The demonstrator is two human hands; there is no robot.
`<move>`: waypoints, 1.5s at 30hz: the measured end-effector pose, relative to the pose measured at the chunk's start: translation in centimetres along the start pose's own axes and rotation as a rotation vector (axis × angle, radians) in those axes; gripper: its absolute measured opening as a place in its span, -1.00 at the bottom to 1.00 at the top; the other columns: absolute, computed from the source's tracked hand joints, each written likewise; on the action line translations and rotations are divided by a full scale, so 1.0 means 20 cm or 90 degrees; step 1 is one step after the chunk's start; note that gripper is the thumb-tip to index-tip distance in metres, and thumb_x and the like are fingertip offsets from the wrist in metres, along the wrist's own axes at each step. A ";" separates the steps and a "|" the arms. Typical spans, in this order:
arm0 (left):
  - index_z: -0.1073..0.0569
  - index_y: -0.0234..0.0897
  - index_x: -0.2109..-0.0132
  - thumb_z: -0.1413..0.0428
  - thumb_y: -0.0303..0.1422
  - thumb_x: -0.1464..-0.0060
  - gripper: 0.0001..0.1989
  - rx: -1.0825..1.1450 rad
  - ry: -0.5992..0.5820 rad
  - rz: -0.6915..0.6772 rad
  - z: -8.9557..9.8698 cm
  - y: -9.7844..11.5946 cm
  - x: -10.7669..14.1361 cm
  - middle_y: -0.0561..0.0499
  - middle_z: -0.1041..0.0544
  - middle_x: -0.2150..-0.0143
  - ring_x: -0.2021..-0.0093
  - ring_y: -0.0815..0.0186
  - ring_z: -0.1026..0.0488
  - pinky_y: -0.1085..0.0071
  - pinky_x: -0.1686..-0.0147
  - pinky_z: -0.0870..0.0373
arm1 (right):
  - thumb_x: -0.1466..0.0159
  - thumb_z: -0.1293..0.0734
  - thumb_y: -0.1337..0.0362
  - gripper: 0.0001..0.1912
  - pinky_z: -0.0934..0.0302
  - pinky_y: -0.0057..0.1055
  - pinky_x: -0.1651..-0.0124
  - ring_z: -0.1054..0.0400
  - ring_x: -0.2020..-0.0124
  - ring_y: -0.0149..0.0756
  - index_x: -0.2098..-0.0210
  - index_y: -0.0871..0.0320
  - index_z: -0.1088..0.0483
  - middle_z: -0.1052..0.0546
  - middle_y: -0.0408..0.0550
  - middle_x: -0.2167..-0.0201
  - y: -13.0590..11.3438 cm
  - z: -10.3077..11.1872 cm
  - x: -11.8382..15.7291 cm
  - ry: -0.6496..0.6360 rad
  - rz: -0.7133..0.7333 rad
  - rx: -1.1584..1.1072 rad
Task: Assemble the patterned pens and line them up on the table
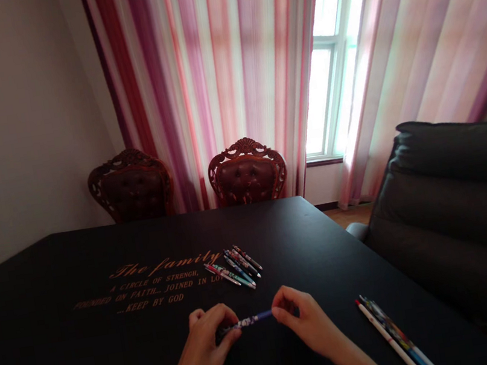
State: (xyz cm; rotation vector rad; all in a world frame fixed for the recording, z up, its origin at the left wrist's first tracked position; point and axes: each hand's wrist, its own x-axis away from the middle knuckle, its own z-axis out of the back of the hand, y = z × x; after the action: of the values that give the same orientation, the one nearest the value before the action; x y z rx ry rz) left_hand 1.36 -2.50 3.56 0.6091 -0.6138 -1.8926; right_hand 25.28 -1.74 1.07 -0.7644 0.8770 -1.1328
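Between my hands is a patterned pen (246,322) with a blue end, lying level above the black table (90,352). My left hand (204,356) grips its dark lower end, while my right hand (302,320) pinches the blue end with its fingertips. Its two parts look joined, though the fingers hide the ends. Beyond my hands, a loose bunch of several patterned pens (233,268) lies fanned on the tabletop. Near the table's right edge, a second group of several pens (396,333) lies close together, including a long white one.
Gold lettering (149,285) is printed on the tabletop to the left of the loose pens. Two carved dark-red chairs (247,173) stand beyond the far edge, before striped curtains. A dark grey sofa (452,218) stands along the right side of the table.
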 end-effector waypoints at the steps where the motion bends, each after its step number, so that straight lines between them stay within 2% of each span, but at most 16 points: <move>1: -0.48 -0.14 0.28 -0.12 -0.33 -0.13 -0.96 0.003 0.004 -0.002 0.00 0.00 0.00 0.10 -0.54 0.30 0.22 0.21 -0.39 0.28 0.11 -0.12 | -0.25 -0.31 0.14 -0.78 -0.11 -0.49 0.38 -0.28 0.46 -0.38 0.41 0.16 -0.40 -0.44 -0.18 0.52 0.00 0.00 0.00 0.000 -0.001 0.009; 10: -0.48 -0.12 0.27 -0.13 -0.30 -0.13 -0.95 0.000 0.042 -0.046 -0.06 -0.07 -0.01 0.11 -0.55 0.31 0.26 0.23 -0.38 0.28 0.12 -0.07 | -0.38 -0.07 0.00 -0.44 -0.01 -0.49 0.51 -0.18 0.65 -0.43 0.64 0.15 -0.26 -0.27 -0.23 0.74 0.05 -0.07 0.01 -0.014 -0.066 0.046; 12: -0.48 -0.12 0.27 -0.13 -0.28 -0.14 -0.94 0.004 0.043 -0.040 -0.06 -0.08 -0.01 0.11 -0.55 0.30 0.26 0.22 -0.39 0.28 0.13 -0.07 | -0.38 -0.10 0.02 -0.50 -0.04 -0.49 0.48 -0.21 0.61 -0.42 0.57 0.15 -0.33 -0.33 -0.22 0.69 0.04 -0.06 0.01 -0.010 -0.038 0.036; 15: -0.48 -0.12 0.27 -0.14 -0.28 -0.13 -0.94 0.013 0.052 -0.021 -0.06 -0.09 -0.02 0.11 -0.55 0.31 0.25 0.21 -0.39 0.29 0.13 -0.08 | -0.31 -0.25 0.11 -0.72 -0.09 -0.50 0.40 -0.27 0.48 -0.39 0.41 0.15 -0.39 -0.41 -0.20 0.53 0.01 -0.02 0.01 0.000 0.031 0.033; 18: -0.48 -0.12 0.28 -0.14 -0.29 -0.13 -0.94 0.020 0.047 -0.024 -0.06 -0.08 -0.02 0.10 -0.55 0.32 0.25 0.21 -0.39 0.28 0.13 -0.08 | -0.28 -0.29 0.16 -0.78 -0.10 -0.49 0.36 -0.28 0.43 -0.37 0.41 0.15 -0.39 -0.41 -0.19 0.50 0.01 -0.01 0.01 0.007 0.046 0.057; 22: -0.47 -0.14 0.29 -0.16 -0.33 -0.10 -0.98 0.007 0.036 -0.045 -0.05 -0.06 -0.01 0.10 -0.53 0.33 0.27 0.22 -0.38 0.26 0.11 -0.08 | -0.34 -0.20 0.11 -0.61 -0.08 -0.48 0.38 -0.28 0.49 -0.38 0.55 0.16 -0.33 -0.38 -0.19 0.58 0.03 -0.04 0.01 0.017 0.032 0.084; 25: -0.47 -0.15 0.28 -0.13 -0.34 -0.13 -0.97 -0.009 0.042 -0.065 -0.05 -0.06 0.00 0.09 -0.54 0.31 0.28 0.24 -0.39 0.25 0.08 -0.08 | -0.38 -0.10 0.03 -0.45 -0.04 -0.49 0.49 -0.18 0.65 -0.44 0.65 0.15 -0.23 -0.26 -0.24 0.73 0.05 -0.08 0.01 0.007 -0.033 0.052; 27: -0.47 -0.14 0.27 -0.12 -0.31 -0.15 -0.95 -0.011 0.052 -0.062 -0.06 -0.07 0.00 0.09 -0.54 0.30 0.27 0.24 -0.39 0.24 0.08 -0.09 | -0.39 -0.06 0.00 -0.42 -0.04 -0.49 0.51 -0.16 0.67 -0.44 0.66 0.14 -0.23 -0.24 -0.25 0.76 0.04 -0.08 0.01 0.000 -0.053 0.025; 29: -0.47 -0.14 0.26 -0.12 -0.28 -0.15 -0.93 -0.004 0.060 -0.045 -0.07 -0.08 0.00 0.09 -0.55 0.30 0.25 0.21 -0.40 0.23 0.07 -0.10 | -0.38 -0.10 0.02 -0.50 -0.07 -0.50 0.46 -0.22 0.60 -0.42 0.57 0.15 -0.31 -0.33 -0.22 0.67 0.02 -0.07 0.02 0.002 -0.019 0.011; 32: -0.47 -0.13 0.26 -0.12 -0.25 -0.15 -0.91 0.005 0.067 -0.021 -0.07 -0.08 -0.01 0.08 -0.54 0.30 0.23 0.19 -0.40 0.24 0.08 -0.13 | -0.33 -0.24 0.11 -0.74 -0.11 -0.50 0.36 -0.29 0.45 -0.38 0.37 0.14 -0.40 -0.42 -0.20 0.50 -0.01 -0.04 0.02 0.011 0.056 0.020; 35: -0.46 -0.13 0.25 -0.11 -0.28 -0.14 -0.93 -0.005 0.059 -0.019 -0.06 -0.07 -0.01 0.08 -0.54 0.30 0.23 0.19 -0.40 0.24 0.09 -0.15 | -0.30 -0.28 0.17 -0.81 -0.12 -0.48 0.31 -0.30 0.39 -0.36 0.37 0.13 -0.41 -0.42 -0.18 0.46 0.00 -0.02 0.02 0.024 0.074 0.067; 37: -0.45 -0.14 0.26 -0.12 -0.31 -0.14 -0.95 -0.020 0.051 -0.035 -0.05 -0.05 -0.01 0.08 -0.54 0.30 0.24 0.20 -0.41 0.24 0.08 -0.16 | -0.32 -0.26 0.16 -0.77 -0.11 -0.47 0.31 -0.31 0.38 -0.35 0.41 0.14 -0.40 -0.42 -0.17 0.46 0.01 -0.03 0.01 0.034 0.075 0.098; 40: -0.42 -0.16 0.26 -0.11 -0.38 -0.14 -0.99 -0.047 0.050 -0.079 -0.04 -0.04 0.00 0.09 -0.53 0.29 0.25 0.24 -0.42 0.22 0.05 -0.13 | -0.36 -0.18 0.10 -0.60 -0.09 -0.47 0.36 -0.30 0.45 -0.38 0.52 0.16 -0.36 -0.39 -0.17 0.54 0.02 -0.05 0.02 0.036 0.065 0.105; 45: -0.41 -0.16 0.23 -0.04 -0.46 -0.18 -0.90 -0.108 0.078 -0.175 -0.05 -0.05 0.01 0.04 -0.53 0.26 0.24 0.26 -0.44 0.24 0.06 -0.09 | -0.34 -0.08 -0.12 -0.38 -0.02 -0.50 0.53 -0.12 0.70 -0.47 0.68 0.14 -0.23 -0.24 -0.25 0.78 0.03 -0.11 0.02 0.005 -0.060 -0.011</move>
State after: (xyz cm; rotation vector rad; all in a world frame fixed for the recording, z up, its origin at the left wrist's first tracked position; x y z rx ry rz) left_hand 1.29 -2.53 2.25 0.7208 -0.2979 -2.1192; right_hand 23.67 -2.12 -0.63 -0.8229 0.8666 -1.2131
